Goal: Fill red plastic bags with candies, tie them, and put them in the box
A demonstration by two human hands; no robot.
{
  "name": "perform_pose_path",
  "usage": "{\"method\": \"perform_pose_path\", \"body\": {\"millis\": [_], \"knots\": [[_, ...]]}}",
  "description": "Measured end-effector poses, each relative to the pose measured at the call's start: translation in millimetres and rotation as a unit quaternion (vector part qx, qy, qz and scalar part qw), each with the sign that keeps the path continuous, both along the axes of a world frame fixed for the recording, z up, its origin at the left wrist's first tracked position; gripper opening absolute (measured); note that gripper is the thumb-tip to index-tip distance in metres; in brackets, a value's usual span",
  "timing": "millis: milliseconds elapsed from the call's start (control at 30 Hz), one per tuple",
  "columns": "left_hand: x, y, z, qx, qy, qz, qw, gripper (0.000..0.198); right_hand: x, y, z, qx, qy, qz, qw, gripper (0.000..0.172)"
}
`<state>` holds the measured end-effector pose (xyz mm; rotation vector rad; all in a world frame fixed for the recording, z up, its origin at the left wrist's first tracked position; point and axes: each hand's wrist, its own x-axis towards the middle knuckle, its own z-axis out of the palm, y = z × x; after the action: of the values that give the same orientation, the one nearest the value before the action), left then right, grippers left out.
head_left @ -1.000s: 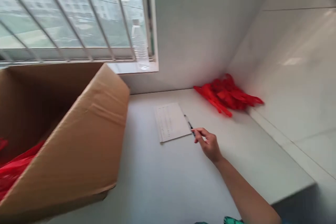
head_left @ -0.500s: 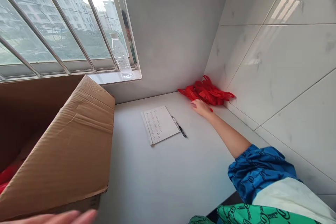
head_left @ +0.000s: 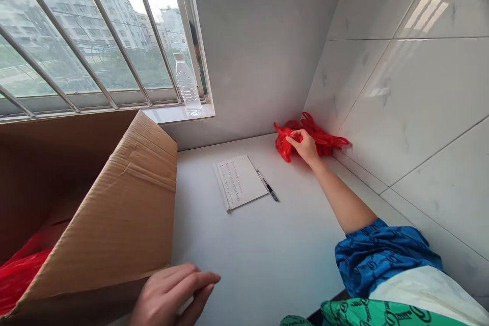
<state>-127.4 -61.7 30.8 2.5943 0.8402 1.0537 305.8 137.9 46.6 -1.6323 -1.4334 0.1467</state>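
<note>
In the far right corner of the white tabletop lies a crumpled heap of red plastic bags (head_left: 326, 141). My right hand (head_left: 303, 146) pinches the near left part of the heap, a red plastic bag (head_left: 283, 143), between thumb and fingers. My left hand (head_left: 171, 293) is low in the view, beside the near end of a cardboard box. Its fingers are loosely bent, with a small gap by the thumb, and nothing shows in them.
The open cardboard box (head_left: 114, 204) stands at the left, with red plastic (head_left: 26, 275) inside. A notebook (head_left: 242, 182) with small marks and a pen (head_left: 268, 185) lie mid-table. A clear bottle (head_left: 188, 86) stands on the sill of the barred window. Tiled wall (head_left: 412, 112) borders the right.
My left hand has come up and right from the lower left edge. My right hand has lifted slightly and now pinches red plastic, drawing it up. The view has shifted a little left.
</note>
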Motion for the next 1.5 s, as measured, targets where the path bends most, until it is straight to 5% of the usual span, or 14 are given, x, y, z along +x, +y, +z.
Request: {"method": "perform_pose_path", "body": {"millis": [67,167,233,333,400,467,600,700,900,1100,1367,1500], "knots": [[12,5,-3.1,-0.07,-0.003,-0.009,0.997,0.018,-16,-14,7.3,0.027,0.039,0.042,0.998,0.032],[38,16,-11.9,-0.282,-0.013,-0.027,0.959,0.032,-51,-44,12.7,0.016,0.175,0.18,0.968,0.032],[56,29,-20.6,-0.442,-0.065,-0.029,0.894,0.056,-76,-66,12.1,-0.026,0.285,0.279,0.917,0.035],[75,56,-39.9,-0.59,-0.186,-0.025,0.785,0.068,-99,-92,2.1,-0.083,0.342,0.333,0.875,0.033],[78,72,-56.2,-0.575,-0.223,-0.003,0.787,0.066,-102,-100,-11.0,-0.113,0.305,0.329,0.886,0.028],[75,83,-71.5,-0.54,-0.217,0.032,0.813,0.061,-97,-104,-26.2,-0.112,0.2,0.285,0.931,0.024],[67,91,-85.2,-0.54,-0.204,0.086,0.812,0.063,-85,-113,-45.4,0.006,-0.02,0.152,0.988,0.021],[66,92,-82.6,-0.557,-0.225,0.082,0.795,0.076,-87,-122,-47.5,0.05,-0.1,0.147,0.983,0.022],[65,92,-79.8,-0.58,-0.241,0.066,0.776,0.087,-103,-130,-57.6,-0.097,-0.212,0.282,0.931,0.022],[65,91,-76.2,-0.574,-0.217,0.085,0.785,0.076,-99,-127,-60.5,-0.171,-0.057,0.337,0.924,0.006],[66,93,-78.8,-0.553,-0.214,0.105,0.798,0.047,-91,-128,-53.8,-0.229,-0.074,0.178,0.954,0.028],[64,93,-81.3,-0.542,-0.256,0.082,0.796,0.041,-97,-133,-49.7,-0.286,-0.109,0.207,0.929,0.041]]}}
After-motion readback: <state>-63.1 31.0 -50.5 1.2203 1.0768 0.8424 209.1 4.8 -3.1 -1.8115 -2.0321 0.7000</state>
